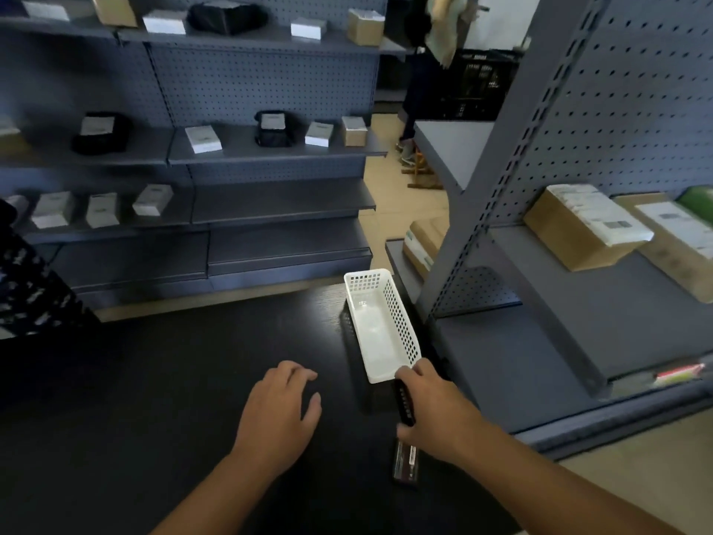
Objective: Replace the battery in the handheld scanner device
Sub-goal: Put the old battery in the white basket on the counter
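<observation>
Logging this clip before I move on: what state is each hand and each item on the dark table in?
left hand: open, palm down over the table, holding nothing.
right hand: closed around a dark handheld device.
dark handheld device: in the right hand, beside the basket's near end.
white basket: upright on the table, empty.
dark flat pack: lying flat on the table, untouched.

A dark worktop point(173, 380) carries a white perforated basket point(380, 326) near its right edge, a dark handheld scanner point(404, 405) just beside it, and a flat dark battery point(406, 462) nearer.
</observation>
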